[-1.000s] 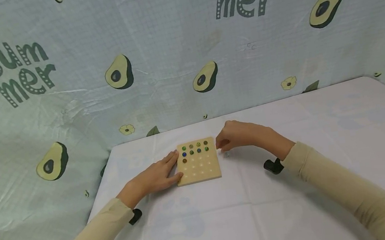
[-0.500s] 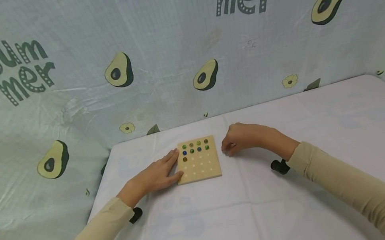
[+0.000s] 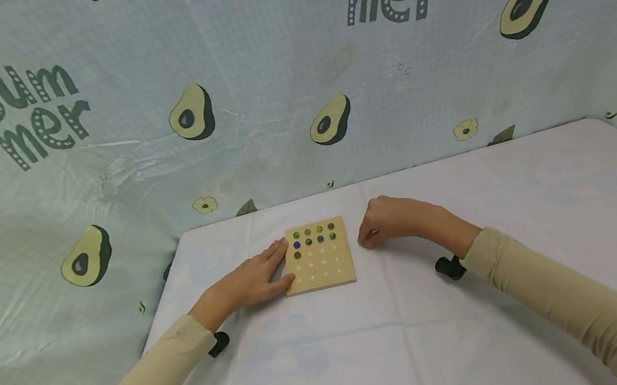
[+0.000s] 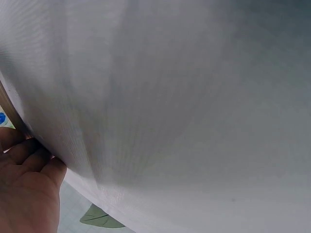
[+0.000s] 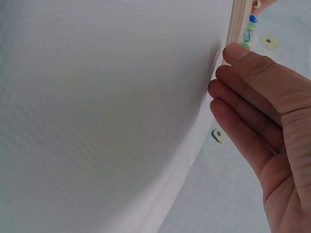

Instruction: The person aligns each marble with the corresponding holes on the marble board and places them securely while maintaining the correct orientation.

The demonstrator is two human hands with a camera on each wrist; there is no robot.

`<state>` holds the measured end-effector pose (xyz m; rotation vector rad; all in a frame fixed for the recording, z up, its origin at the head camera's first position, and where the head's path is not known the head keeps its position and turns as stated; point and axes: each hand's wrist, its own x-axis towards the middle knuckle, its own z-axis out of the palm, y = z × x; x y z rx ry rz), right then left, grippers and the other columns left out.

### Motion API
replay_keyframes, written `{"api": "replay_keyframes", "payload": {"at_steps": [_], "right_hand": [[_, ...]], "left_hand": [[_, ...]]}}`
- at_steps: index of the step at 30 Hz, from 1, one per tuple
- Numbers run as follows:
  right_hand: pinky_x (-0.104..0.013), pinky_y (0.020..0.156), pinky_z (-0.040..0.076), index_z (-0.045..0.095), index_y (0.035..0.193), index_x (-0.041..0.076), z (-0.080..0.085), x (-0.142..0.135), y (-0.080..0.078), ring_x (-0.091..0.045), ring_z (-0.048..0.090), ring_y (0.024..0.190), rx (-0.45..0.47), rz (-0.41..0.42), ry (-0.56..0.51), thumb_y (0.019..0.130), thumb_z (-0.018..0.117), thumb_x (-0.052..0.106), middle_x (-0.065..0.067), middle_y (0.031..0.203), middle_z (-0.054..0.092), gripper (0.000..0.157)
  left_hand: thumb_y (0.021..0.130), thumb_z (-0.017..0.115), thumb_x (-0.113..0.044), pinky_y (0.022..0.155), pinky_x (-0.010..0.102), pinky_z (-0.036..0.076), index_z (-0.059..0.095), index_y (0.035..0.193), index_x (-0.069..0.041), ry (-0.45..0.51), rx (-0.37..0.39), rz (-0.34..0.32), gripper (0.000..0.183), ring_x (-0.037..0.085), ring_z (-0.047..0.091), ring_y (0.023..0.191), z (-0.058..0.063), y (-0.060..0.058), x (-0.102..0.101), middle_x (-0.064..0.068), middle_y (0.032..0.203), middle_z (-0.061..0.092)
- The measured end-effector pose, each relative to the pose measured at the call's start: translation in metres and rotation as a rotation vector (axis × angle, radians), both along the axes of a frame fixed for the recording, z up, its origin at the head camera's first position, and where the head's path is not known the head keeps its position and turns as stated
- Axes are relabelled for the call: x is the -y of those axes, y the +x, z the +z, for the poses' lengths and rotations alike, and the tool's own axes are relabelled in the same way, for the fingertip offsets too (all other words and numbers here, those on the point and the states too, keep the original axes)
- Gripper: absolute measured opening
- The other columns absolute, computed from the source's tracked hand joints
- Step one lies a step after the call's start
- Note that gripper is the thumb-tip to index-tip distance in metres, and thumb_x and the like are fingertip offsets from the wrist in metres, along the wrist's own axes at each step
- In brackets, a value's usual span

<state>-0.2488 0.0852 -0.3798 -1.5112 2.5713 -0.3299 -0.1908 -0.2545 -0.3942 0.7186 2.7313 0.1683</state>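
Observation:
A square wooden board [image 3: 327, 279] with rows of shallow dimples lies on the table. Several glass marbles sit in its far rows, among them a blue marble [image 3: 297, 245] and a brown marble [image 3: 297, 255]. My left hand [image 3: 247, 283] rests flat against the board's left side, fingers extended, thumb at the near left edge. Just right of the board, my right hand [image 3: 395, 217] is bent down to the cloth, thumb and fingertips drawn together round a clear marble that they hide. In the right wrist view, the thumb [image 5: 238, 52] overlaps the board's edge.
A white cloth [image 3: 357, 353] covers the table. Behind it hangs a pale backdrop [image 3: 260, 173] printed with avocados and lettering. Small black wrist cameras sit under the left wrist [image 3: 219, 344] and the right wrist [image 3: 450, 267].
My right hand has shifted slightly right, its fingertips coming down over the clear marble, which showed beneath them earlier and is now hidden. My left hand and the board stay in place.

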Motion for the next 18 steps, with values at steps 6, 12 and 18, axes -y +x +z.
{"api": "replay_keyframes", "payload": {"at_steps": [6,12,18], "right_hand": [[-0.019,0.077,0.057,0.082,0.105,0.010,0.0007,-0.0024,0.0005,-0.006,0.074,0.090,0.002,-0.012,-0.015,0.088,0.081,0.018,0.000,0.100,0.079,0.019],[-0.020,0.077,0.058,0.082,0.106,0.009,0.0033,-0.0023,0.0007,-0.007,0.074,0.091,-0.012,0.004,-0.026,0.088,0.080,0.017,0.000,0.100,0.079,0.020],[-0.019,0.075,0.057,0.082,0.106,0.008,0.0066,-0.0004,0.0012,-0.007,0.074,0.089,-0.025,0.009,-0.048,0.088,0.080,0.015,-0.001,0.100,0.079,0.019]], "left_hand": [[0.105,0.045,-0.053,0.118,0.054,0.030,0.013,0.163,-0.003,0.001,0.002,0.004,0.083,0.036,0.023,0.153,0.0009,0.0010,-0.0008,0.017,0.169,0.014],[0.106,0.046,-0.052,0.118,0.054,0.030,0.013,0.163,-0.003,0.000,0.004,0.007,0.082,0.036,0.023,0.153,0.0001,0.0011,-0.0010,0.017,0.169,0.014],[0.105,0.045,-0.053,0.118,0.055,0.030,0.013,0.163,-0.004,0.000,0.000,0.010,0.083,0.035,0.023,0.153,-0.0017,0.0002,0.0002,0.016,0.169,0.014]]}}
